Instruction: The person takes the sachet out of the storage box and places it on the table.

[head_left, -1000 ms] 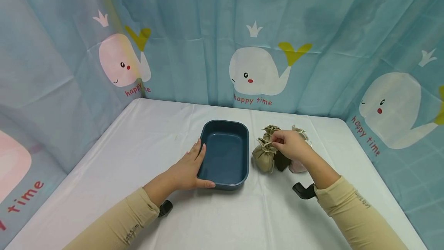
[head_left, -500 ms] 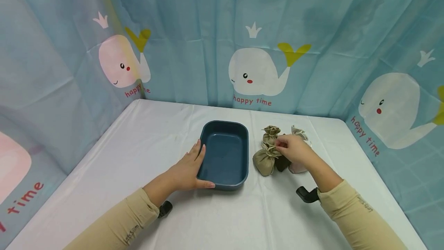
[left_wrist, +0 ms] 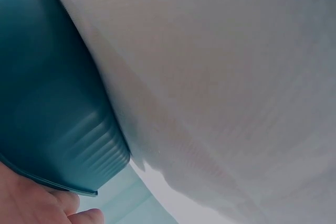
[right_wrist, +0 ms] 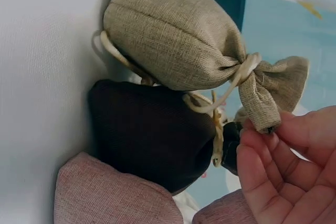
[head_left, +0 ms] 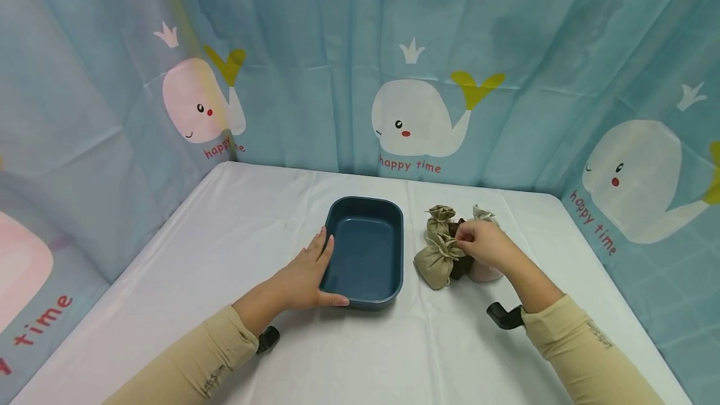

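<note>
My left hand (head_left: pixel 302 275) lies along the left side of a dark blue rectangular box (head_left: pixel 362 261), fingers straight at the rim and thumb at its near edge. On the right, my right hand (head_left: pixel 485 245) pinches the gathered neck of a beige drawstring pouch (head_left: pixel 433 265) between thumb and fingertips. The right wrist view shows this pouch (right_wrist: pixel 168 35) tied with a pale cord, its frilled top at the fingertips. Beside it sits a dark brown pouch (right_wrist: pixel 152 135), and next to that a pink one (right_wrist: pixel 113 195). Whether the pinched pouch touches the table I cannot tell.
Behind the pinched pouch stands another beige pouch (head_left: pixel 438 222). A pale pouch top (head_left: pixel 484 214) shows behind my right hand. A white cloth covers the table (head_left: pixel 360 361), and a blue whale-print curtain (head_left: pixel 315 80) hangs around its back and sides.
My right hand has shifted slightly right and toward me, and the pinched beige pouch has moved with it and tilted. The left hand and the box have stayed put.
</note>
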### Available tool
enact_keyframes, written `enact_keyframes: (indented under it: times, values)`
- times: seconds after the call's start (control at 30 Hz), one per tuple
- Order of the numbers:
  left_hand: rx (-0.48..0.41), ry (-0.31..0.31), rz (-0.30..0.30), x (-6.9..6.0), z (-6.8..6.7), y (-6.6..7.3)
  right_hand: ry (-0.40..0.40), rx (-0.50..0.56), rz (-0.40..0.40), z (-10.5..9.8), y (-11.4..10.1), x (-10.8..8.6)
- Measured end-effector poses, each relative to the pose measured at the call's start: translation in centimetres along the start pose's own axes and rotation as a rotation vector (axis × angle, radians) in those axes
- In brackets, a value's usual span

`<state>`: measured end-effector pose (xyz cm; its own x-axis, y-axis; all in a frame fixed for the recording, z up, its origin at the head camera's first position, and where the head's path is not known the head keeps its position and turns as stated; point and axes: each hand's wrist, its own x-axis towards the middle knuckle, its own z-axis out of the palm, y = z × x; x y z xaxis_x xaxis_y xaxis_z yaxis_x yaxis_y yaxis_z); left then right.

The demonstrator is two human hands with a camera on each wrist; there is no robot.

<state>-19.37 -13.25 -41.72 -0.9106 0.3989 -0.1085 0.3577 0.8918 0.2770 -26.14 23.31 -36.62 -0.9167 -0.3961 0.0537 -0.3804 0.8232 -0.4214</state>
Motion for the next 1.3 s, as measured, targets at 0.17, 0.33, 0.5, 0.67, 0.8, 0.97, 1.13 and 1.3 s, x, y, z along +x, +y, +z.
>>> enact_keyframes:
  times: [0.17, 0.33, 0.5, 0.67, 0.8, 0.97, 1.13, 1.3]
  values:
    - [0.009, -0.002, -0.006, 0.1, 0.0, 0.0, 0.01, -0.024, 0.019, 0.1, 0.1, 0.3]
    - [0.0, 0.003, 0.003, 0.0, -0.1, 0.0, -0.004, -0.017, 0.03, 0.3, -0.1, 0.5]
    - [-0.005, 0.012, 0.006, 0.1, 0.0, -0.1, -0.027, -0.001, 0.05, 0.2, -0.4, 0.6]
    - [0.001, 0.015, 0.006, 0.3, 0.1, -0.2, -0.044, 0.025, 0.043, -0.2, -0.7, 0.6]
    - [0.005, 0.005, 0.009, 0.2, -0.1, -0.2, -0.045, 0.03, 0.02, -0.6, -0.8, 0.6]
    - [0.024, -0.012, 0.019, 0.2, -0.4, -0.2, -0.045, 0.016, 0.017, -1.1, -1.1, 0.5]
    - [0.043, -0.02, 0.038, 0.1, -0.7, -0.4, -0.033, -0.003, 0.025, -1.7, -1.4, 0.5]
    - [0.04, -0.036, 0.032, 0.0, -1.0, -0.6, 0.022, -0.034, -0.001, -2.3, -1.5, 0.8]
